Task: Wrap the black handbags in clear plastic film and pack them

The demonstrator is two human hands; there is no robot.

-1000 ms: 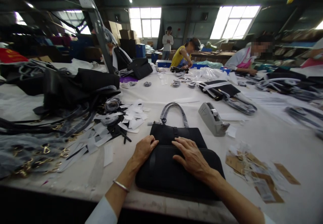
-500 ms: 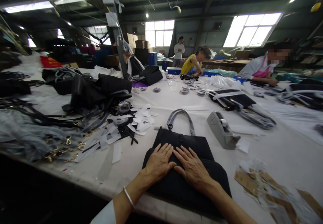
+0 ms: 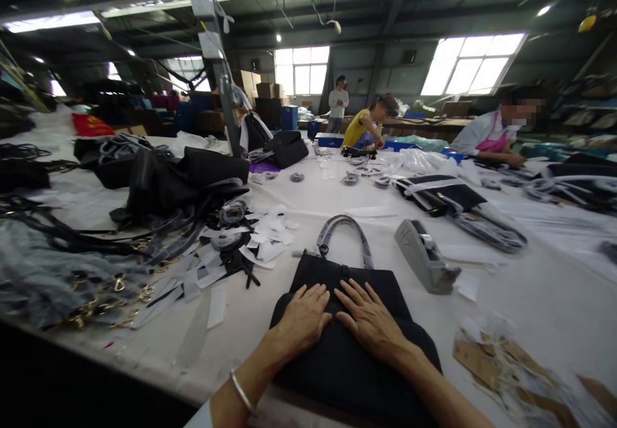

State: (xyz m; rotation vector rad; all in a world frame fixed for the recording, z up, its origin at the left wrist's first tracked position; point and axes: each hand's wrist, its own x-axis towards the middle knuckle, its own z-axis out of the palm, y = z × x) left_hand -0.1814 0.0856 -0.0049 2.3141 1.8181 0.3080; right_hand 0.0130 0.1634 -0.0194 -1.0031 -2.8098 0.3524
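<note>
A black handbag [image 3: 337, 364] lies flat on the white-covered table in front of me, its plastic-wrapped handle [image 3: 343, 220] standing in an arch at the far end. Both palms rest on the bag's upper part. My left hand [image 3: 303, 317] is spread over the left side, a silver bangle on the wrist. On the right side lies my right hand [image 3: 369, 315], fingers stretched out and apart. Neither hand grips anything. To the right of the handle stands a grey tape dispenser [image 3: 424, 258]. Brown paper tags with strings [image 3: 506, 370] lie by my right forearm.
At left are piled black bags [image 3: 164, 180], straps with gold clasps [image 3: 96, 299] and white paper strips [image 3: 267, 235]. A metal post [image 3: 224, 74] rises behind them. Another black bag [image 3: 443, 193] lies farther right. Co-workers in yellow [image 3: 359, 126] and pink [image 3: 496, 135] work across the table.
The camera view has tilted up slightly, so the scene sits lower. Both hands stay flat on the handbag, with little visible movement.
</note>
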